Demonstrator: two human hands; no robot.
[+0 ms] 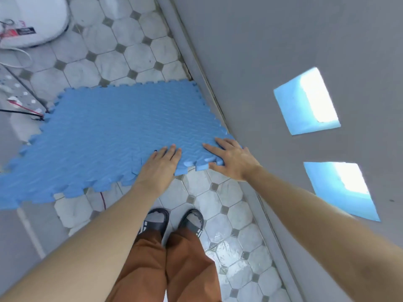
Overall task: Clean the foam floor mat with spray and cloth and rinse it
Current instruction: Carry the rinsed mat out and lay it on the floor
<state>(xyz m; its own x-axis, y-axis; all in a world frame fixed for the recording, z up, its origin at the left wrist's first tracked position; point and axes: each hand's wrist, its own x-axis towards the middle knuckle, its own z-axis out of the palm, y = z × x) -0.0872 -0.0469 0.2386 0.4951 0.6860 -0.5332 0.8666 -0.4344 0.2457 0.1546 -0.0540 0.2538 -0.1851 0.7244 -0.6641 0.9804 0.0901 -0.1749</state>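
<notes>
The blue foam mat (104, 131), with a ribbed top and toothed interlocking edges, spreads over the tiled floor in front of me. Its near right part is lifted off the tiles. My left hand (159, 166) lies over the mat's near edge, fingers together on its top and thumb hidden. My right hand (231, 160) grips the near right corner, fingers spread on top and thumb under the edge. No spray bottle or cloth is in view.
A grey wall (261, 51) runs along the right with two blue-framed openings (305, 101). A white appliance (37, 18) sits at top left, with red and black cables (24, 110) beside the mat's left edge. The tiles (229, 240) near my sandalled feet (174, 221) look wet.
</notes>
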